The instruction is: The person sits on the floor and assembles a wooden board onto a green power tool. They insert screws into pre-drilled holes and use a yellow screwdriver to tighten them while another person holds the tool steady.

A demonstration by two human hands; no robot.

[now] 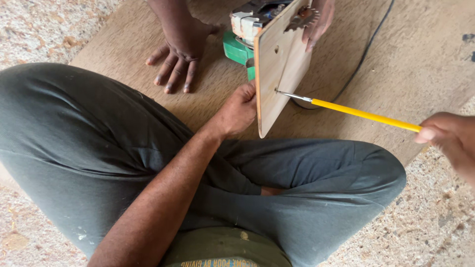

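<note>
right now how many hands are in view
4: the person's left hand grips the plywood panel, the right hand holds the yellow screwdriver; another person's hand presses the board, their other hand steadies the panel top.

Ground: coarse, pale, speckled floor (435, 222), littered with sawdust and wood chips, seen at left, upper left, lower right. Large brown board sheet (420, 74) lying flat over it, surface scuffed, dusty. Black cable (368, 47) trailing across sheet. Daylight even, soft shadows.
</note>
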